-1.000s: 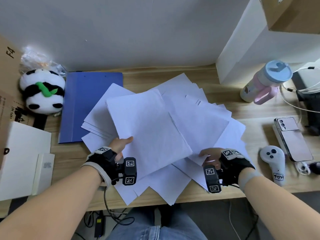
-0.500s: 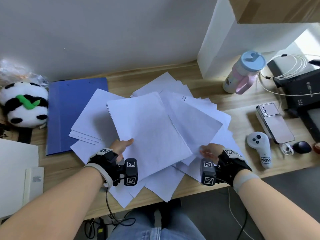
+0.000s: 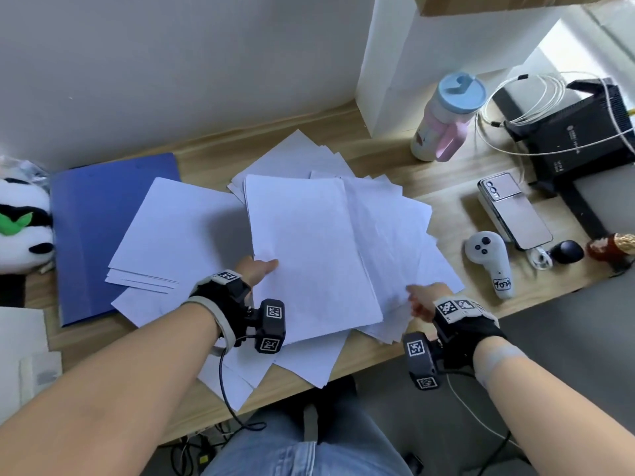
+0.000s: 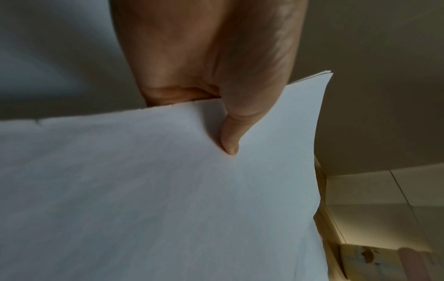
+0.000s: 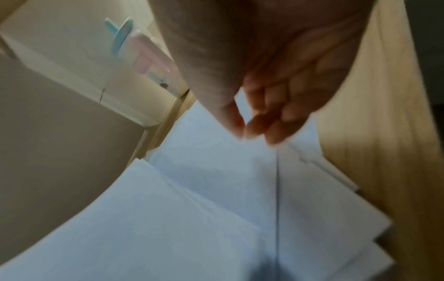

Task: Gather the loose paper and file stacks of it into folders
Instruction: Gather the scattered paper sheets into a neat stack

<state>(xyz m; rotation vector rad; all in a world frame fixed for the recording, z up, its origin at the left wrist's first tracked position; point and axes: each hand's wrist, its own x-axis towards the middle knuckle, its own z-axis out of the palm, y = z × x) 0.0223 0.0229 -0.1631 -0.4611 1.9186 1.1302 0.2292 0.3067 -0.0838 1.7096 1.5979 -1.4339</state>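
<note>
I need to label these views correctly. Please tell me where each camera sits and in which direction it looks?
Head: worn on the head, looks down at the desk; both forearms, left hand, right hand show.
Left wrist: looks along the left hand; thumb presses the held stack.
Right wrist: looks along the right hand at loose sheets; blurred fingers.
Shared: bottle, in head and right wrist.

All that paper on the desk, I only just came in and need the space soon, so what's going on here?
A person is collecting loose white sheets spread over the wooden desk. The left hand pinches a small stack of sheets, thumb on top. The right hand is at the edge of the sheets on the right; its grip is too blurred to judge. The blue folder lies closed on the left with more paper overlapping it. Nothing looks filed yet.
</note>
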